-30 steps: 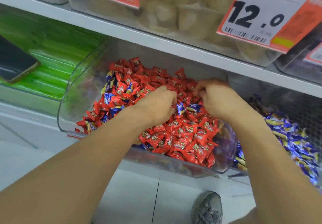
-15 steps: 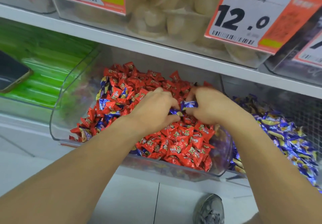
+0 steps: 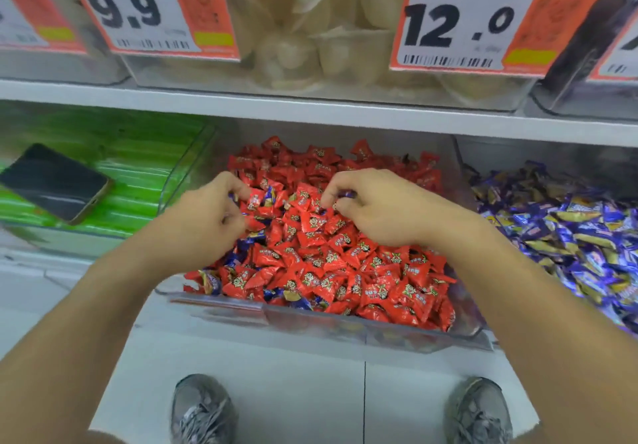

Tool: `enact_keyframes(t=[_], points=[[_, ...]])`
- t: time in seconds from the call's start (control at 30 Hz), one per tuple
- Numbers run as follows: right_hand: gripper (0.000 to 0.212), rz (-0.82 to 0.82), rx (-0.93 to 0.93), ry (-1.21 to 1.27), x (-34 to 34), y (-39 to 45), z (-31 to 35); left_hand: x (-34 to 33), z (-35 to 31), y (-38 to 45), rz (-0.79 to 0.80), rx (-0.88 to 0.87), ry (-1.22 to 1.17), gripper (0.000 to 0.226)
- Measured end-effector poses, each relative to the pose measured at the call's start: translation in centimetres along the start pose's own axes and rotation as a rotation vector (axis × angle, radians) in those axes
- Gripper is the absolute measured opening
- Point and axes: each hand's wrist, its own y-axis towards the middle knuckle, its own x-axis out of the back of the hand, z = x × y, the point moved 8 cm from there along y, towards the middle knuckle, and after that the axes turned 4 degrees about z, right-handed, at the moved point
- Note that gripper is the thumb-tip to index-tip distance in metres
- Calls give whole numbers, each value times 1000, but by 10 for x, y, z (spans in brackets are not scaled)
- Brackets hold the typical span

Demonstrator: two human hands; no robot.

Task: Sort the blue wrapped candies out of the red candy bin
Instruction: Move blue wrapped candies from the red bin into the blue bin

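Blue wrapped candies [image 3: 253, 236] lie scattered among red candies [image 3: 345, 264] in the clear bin [image 3: 379, 335], mostly toward its left edge. Right hand [image 3: 379, 207] pinches one blue candy [image 3: 346, 195]; left hand [image 3: 207, 215], fingers curled, grips another.

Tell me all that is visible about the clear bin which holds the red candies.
The clear bin looks like transparent plastic, with curved side walls and a low front lip. It sits on the lower shelf, between a bin of green packs and a bin of blue candies. It is heaped with red candies; some blue wrapped candies lie mixed in, mostly at its left and front. The left hand and right hand both reach into it.
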Motion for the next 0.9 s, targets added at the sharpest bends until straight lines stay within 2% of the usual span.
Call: enact_keyframes(t=[0.07,0.13,0.2,0.3,0.37,0.4,0.53,0.63,0.77,0.9], points=[[28,50,21,4,-12,10,15,1,9,-7,-5,60,143,17],[21,51,66,28,-19,21,33,0,11,-15,-40,132,225,14],[19,4,137,7,-22,36,51,-5,10,-20,-71,165,279,23],[49,-64,199,-167,-30,63,63,-14,15,-25,-94,227,300,37],[61,0,162,-212,-43,74,56,-23,19,-22,-71,234,324,40],[56,35,152,-188,-49,77,51,-27,20,-18,-48,230,336,38],[5,58,120,-102,-54,77,36,-32,18,-6,7,202,348,30],[6,64,27,-153,-50,79,25,-29,21,-4,42,223,271,39],[23,108,-97,-223,-42,76,12,-27,27,-9,92,216,117,37],[29,103,-55,-175,-28,65,19,-15,26,-14,45,196,-26,30]])
